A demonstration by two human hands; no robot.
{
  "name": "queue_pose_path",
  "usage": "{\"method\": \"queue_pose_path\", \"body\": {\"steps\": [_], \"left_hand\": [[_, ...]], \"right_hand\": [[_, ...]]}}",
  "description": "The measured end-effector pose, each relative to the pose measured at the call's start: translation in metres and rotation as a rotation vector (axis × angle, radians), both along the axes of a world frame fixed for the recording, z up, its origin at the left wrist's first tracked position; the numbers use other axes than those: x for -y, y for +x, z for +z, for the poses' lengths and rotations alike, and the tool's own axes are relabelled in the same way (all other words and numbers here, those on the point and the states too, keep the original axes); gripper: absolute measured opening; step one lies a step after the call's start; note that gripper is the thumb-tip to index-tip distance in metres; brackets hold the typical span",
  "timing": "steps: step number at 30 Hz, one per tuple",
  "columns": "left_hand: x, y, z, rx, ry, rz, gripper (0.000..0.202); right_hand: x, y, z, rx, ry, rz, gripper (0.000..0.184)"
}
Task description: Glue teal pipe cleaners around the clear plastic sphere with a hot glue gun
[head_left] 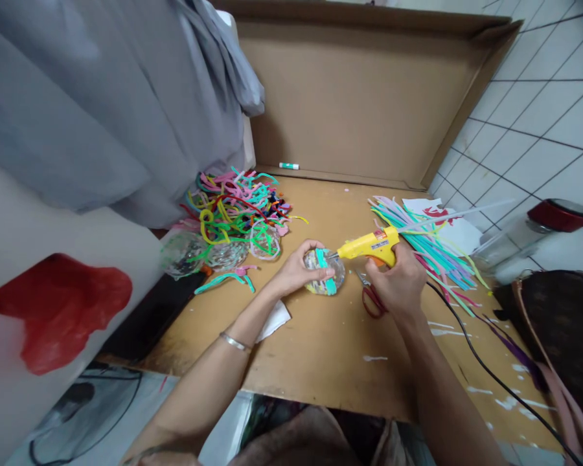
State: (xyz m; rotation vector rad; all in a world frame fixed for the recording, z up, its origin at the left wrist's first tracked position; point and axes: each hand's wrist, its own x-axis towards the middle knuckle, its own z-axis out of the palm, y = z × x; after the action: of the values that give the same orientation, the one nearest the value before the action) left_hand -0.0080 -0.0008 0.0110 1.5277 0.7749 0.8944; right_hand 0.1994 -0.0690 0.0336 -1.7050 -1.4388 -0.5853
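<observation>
My left hand (298, 266) grips a small clear round container (339, 274) with a turquoise pipe-cleaner strip (322, 259) and pale, yellowish material on it. My right hand (402, 277) is closed around the handle of a yellow hot glue gun (369, 244). The gun's nozzle points left and meets or nearly meets the turquoise strip; the exact contact is too small to tell. A long translucent glue stick (459, 215) sticks out of the gun's rear. Red-handled scissors (372, 301) lie on the table just below the gun, partly behind my right hand.
A heap of colourful pipe cleaners (233, 204) lies at the back left, near clear round containers (228, 254). More straight pipe cleaners (422, 239) lie right. A black cord (471, 346) crosses the table near a bottle (525, 233) and a brown bag (563, 330). Cardboard (359, 97) stands behind.
</observation>
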Motion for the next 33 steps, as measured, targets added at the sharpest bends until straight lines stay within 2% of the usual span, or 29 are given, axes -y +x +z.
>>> {"method": "queue_pose_path", "body": {"steps": [7,33], "left_hand": [[0.0016,0.0000,0.0052,-0.036,0.043,-0.001,0.063],[0.0042,0.0015,0.0104,-0.062,0.055,0.011,0.064]], "right_hand": [[0.0015,-0.0002,0.0001,0.049,0.018,0.049,0.016],[0.0037,-0.0010,0.0001,0.072,0.004,0.042,0.018]]}}
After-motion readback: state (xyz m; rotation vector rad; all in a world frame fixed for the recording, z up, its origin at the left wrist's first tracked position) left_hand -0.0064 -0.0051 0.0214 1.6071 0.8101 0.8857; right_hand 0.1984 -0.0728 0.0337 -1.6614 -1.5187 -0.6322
